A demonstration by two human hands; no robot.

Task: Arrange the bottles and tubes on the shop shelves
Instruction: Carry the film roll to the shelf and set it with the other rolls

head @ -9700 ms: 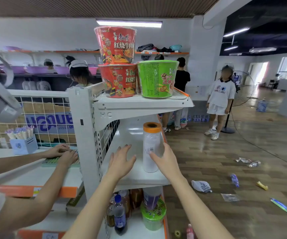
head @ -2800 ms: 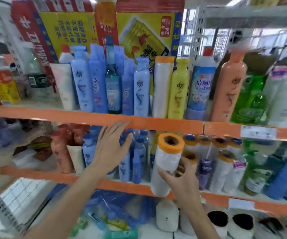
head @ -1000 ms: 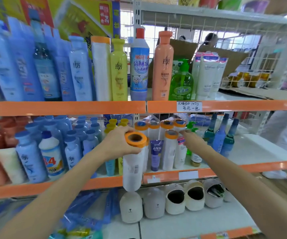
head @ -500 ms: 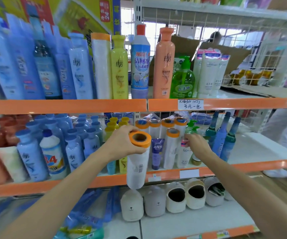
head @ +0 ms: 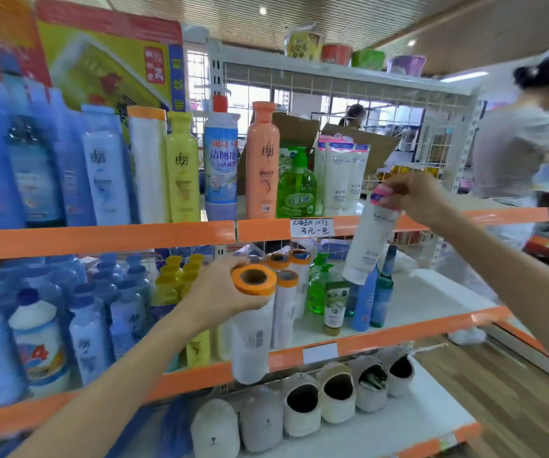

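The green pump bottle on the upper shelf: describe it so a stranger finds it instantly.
Start at the upper orange-edged shelf and find its handwritten white price label. Directly above it stands the translucent green pump bottle, between a tall peach bottle and white tubes. It is that row's only green, pump-topped item.

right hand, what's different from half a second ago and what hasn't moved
The right hand has pulled a white tube with a pink cap off the middle shelf and raised it in front of the upper shelf's orange edge, gripping it near the cap. The left hand still grips the orange-capped roll by its top, in front of the middle shelf. The bottles on the upper shelf stand as before.
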